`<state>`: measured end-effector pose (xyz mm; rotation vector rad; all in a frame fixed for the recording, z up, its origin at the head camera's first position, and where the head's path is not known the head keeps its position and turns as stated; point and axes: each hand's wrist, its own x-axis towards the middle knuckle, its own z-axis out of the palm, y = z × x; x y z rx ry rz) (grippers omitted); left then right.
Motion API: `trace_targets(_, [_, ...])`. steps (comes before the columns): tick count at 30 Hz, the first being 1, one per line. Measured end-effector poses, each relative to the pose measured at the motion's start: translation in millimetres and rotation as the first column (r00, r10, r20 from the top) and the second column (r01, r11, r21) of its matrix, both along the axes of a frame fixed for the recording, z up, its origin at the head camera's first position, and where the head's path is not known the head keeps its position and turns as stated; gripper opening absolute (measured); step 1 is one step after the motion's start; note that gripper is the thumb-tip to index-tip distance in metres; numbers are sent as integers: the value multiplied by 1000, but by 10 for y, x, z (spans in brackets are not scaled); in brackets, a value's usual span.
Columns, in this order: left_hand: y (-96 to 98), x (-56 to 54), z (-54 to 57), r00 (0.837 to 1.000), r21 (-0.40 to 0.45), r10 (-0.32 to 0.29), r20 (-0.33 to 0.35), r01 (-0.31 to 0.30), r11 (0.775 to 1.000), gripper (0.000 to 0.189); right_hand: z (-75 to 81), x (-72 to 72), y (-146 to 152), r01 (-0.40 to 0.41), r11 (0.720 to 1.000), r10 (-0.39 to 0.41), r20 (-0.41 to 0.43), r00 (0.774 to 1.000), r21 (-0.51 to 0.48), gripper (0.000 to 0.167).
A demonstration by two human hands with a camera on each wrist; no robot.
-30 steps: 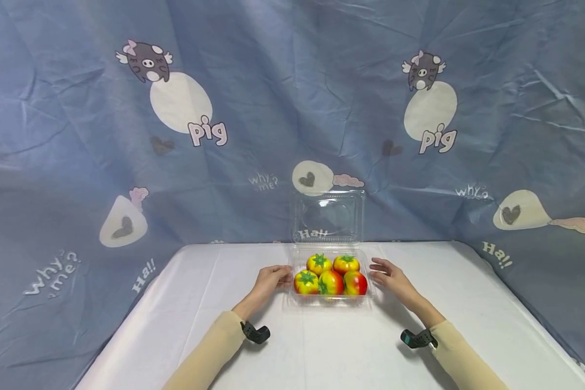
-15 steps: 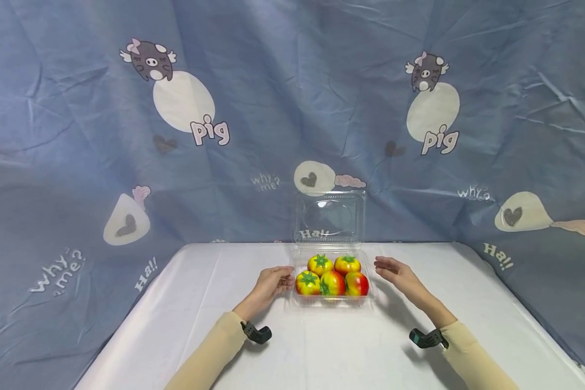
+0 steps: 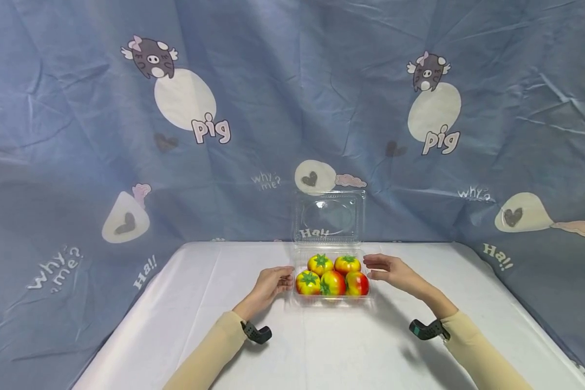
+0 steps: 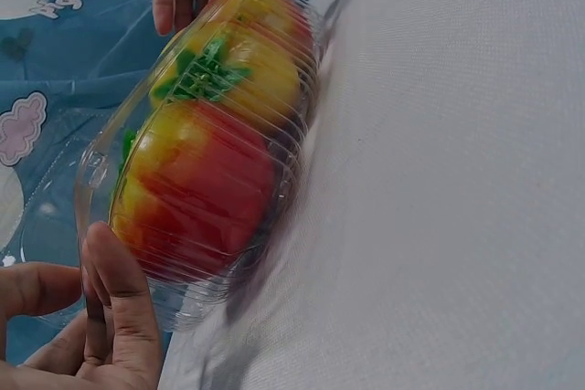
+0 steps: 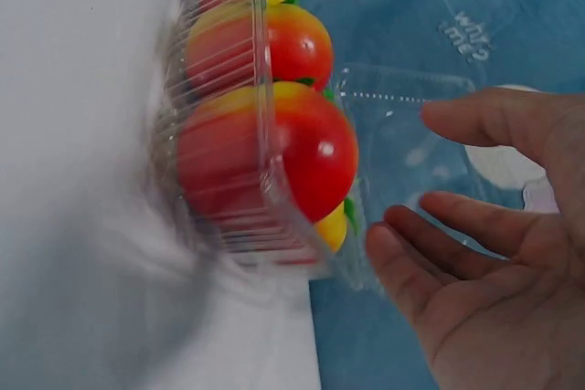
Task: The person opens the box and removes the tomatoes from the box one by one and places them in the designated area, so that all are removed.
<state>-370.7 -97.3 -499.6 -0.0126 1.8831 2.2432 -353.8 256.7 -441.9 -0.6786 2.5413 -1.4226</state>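
A clear plastic clamshell box [image 3: 332, 299] rests on the white table with its lid [image 3: 329, 216] raised upright behind it. Inside sit several glossy red-and-yellow tomatoes [image 3: 333, 283] in two rows, some showing green leafy tops. At the left end my left hand [image 3: 271, 283] pinches the rim; in the left wrist view its thumb and fingers [image 4: 119, 289] are at the box's corner. My right hand [image 3: 397, 272] hovers by the right end, thumb and fingers apart. In the right wrist view, nothing is between those fingers [image 5: 402, 262], with the tomatoes just beyond.
A white cloth covers the table [image 3: 331, 346]. Behind and at both sides hangs a blue curtain [image 3: 283, 97] printed with pigs and words, close behind the raised lid. Each wrist wears a black band [image 3: 257, 332].
My right hand drew back a little to the right, then came in again toward the box's right end, slightly higher. The left hand, box and tomatoes stay in place.
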Motion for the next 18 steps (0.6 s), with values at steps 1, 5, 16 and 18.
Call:
trace_targets(1, [4,-26,-35,1000,1,12,3,-12,1000,38,3,-7,-16,-23,1000,23,2,1000,4,51])
trace_targets(5, [0,-26,-39,1000,6,14,7,-14,1000,38,-7,-31,-86,-104,994,104,0,995,20,50])
trace_targets(16, [3,-6,-31,1000,0,17,4,-17,1000,37,30,-18,-244,-113,983,120,-40,992,145,49])
trace_targets(18, [7,-3,-39,1000,6,14,2,-14,1000,38,25,-16,-260,-103,978,116,-59,992,183,48])
